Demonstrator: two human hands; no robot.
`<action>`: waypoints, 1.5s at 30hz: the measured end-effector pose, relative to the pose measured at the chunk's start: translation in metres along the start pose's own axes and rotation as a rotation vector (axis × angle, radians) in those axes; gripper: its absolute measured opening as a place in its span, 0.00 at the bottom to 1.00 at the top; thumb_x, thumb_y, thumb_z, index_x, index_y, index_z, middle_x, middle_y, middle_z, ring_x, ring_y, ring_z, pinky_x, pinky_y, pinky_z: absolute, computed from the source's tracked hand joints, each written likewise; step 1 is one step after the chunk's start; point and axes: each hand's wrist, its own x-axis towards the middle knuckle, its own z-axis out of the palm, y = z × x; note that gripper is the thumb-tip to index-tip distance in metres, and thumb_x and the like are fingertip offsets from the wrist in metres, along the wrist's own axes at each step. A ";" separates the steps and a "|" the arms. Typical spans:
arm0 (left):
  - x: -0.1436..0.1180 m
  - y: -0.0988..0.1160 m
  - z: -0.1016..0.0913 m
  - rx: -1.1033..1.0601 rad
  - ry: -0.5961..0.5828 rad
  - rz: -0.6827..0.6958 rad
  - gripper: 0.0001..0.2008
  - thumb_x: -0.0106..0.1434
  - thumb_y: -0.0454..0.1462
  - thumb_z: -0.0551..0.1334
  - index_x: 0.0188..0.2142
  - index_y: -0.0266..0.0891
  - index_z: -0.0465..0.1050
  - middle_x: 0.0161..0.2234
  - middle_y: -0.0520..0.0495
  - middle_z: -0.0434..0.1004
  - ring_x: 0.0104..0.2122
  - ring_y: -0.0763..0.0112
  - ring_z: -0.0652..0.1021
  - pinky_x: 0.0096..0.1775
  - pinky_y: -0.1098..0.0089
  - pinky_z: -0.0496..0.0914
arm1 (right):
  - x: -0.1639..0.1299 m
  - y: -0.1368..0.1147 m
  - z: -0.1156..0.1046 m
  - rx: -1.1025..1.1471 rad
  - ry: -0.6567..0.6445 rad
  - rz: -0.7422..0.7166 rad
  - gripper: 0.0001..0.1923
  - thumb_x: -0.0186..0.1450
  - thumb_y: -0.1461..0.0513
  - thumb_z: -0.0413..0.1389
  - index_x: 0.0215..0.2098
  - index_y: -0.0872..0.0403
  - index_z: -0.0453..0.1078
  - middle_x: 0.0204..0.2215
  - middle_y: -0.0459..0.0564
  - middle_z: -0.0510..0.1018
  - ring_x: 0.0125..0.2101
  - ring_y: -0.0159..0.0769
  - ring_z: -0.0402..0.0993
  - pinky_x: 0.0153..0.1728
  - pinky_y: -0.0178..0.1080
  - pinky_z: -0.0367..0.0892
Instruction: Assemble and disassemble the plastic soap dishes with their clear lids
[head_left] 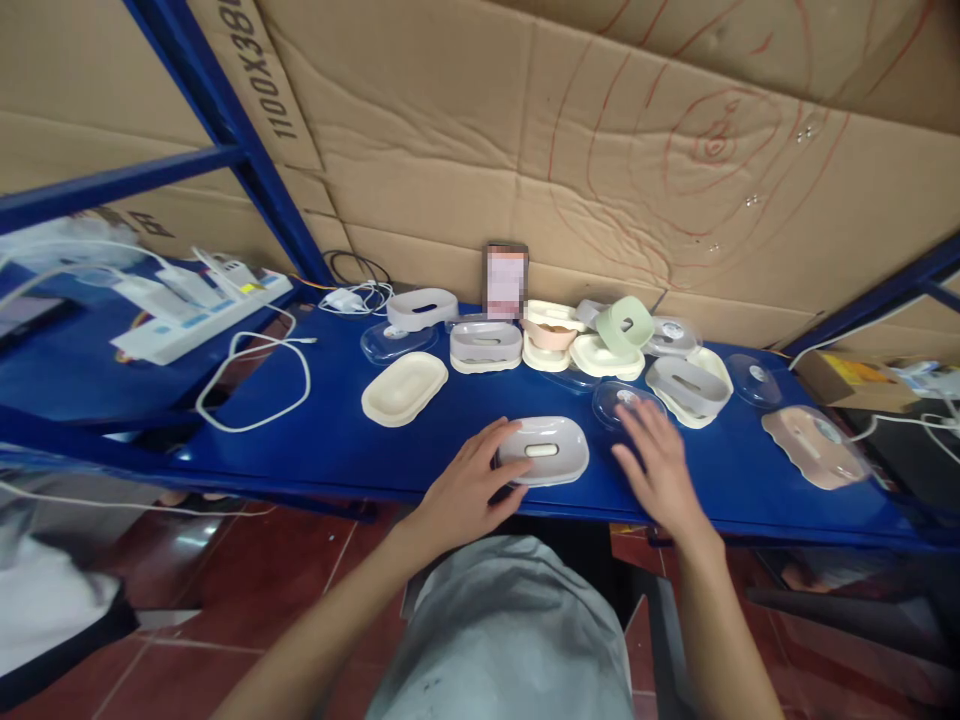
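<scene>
My left hand (pixel 466 487) rests against the left end of the grey soap dish (pixel 542 450), fingers curled on its rim, not closed around it. The dish lies flat on the blue shelf (pixel 330 440), near the front edge. My right hand (pixel 655 462) lies open, fingers spread, just right of the dish, fingertips touching a clear lid (pixel 626 402). Beyond my left hand lies a cream tray (pixel 404 388).

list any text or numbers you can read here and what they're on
"1100X38": printed on the cardboard sheet behind the blue shelf; it runs on, cut off by the top edge.
Dark print on the cardboard at far left: partly hidden, unreadable.
Phone screen: blurred, unreadable.
Clear lid stickers: too small.
</scene>
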 end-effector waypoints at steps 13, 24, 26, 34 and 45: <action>-0.001 -0.010 0.004 -0.248 -0.006 -0.252 0.40 0.71 0.40 0.69 0.75 0.50 0.52 0.74 0.37 0.58 0.73 0.49 0.65 0.70 0.49 0.68 | -0.010 -0.042 0.012 0.251 0.082 0.022 0.23 0.77 0.55 0.58 0.69 0.40 0.71 0.67 0.52 0.75 0.66 0.50 0.72 0.67 0.58 0.71; -0.004 -0.017 0.004 -0.309 0.005 -0.214 0.33 0.70 0.42 0.71 0.72 0.55 0.63 0.73 0.42 0.61 0.71 0.52 0.69 0.70 0.51 0.69 | -0.009 -0.065 0.024 0.220 -0.008 -0.259 0.36 0.77 0.67 0.53 0.79 0.38 0.53 0.72 0.56 0.67 0.76 0.53 0.55 0.68 0.60 0.70; -0.005 -0.019 0.006 -0.292 0.016 -0.225 0.32 0.70 0.42 0.71 0.70 0.56 0.65 0.73 0.44 0.62 0.71 0.54 0.70 0.69 0.53 0.69 | -0.009 -0.064 0.024 0.221 -0.002 -0.276 0.36 0.77 0.68 0.53 0.78 0.38 0.55 0.71 0.55 0.68 0.76 0.53 0.55 0.69 0.60 0.69; 0.000 -0.012 -0.007 -0.059 0.019 -0.179 0.30 0.74 0.46 0.66 0.72 0.53 0.62 0.73 0.43 0.64 0.71 0.56 0.70 0.69 0.56 0.70 | -0.013 -0.065 0.018 0.123 0.013 -0.221 0.33 0.76 0.63 0.58 0.76 0.40 0.61 0.68 0.57 0.71 0.71 0.53 0.64 0.66 0.60 0.72; -0.032 -0.077 -0.051 0.369 0.180 -0.405 0.08 0.73 0.38 0.59 0.47 0.39 0.76 0.55 0.35 0.81 0.64 0.41 0.75 0.65 0.42 0.71 | -0.066 0.021 -0.024 -0.277 0.229 0.114 0.31 0.78 0.59 0.54 0.77 0.41 0.57 0.71 0.61 0.69 0.72 0.62 0.63 0.68 0.68 0.60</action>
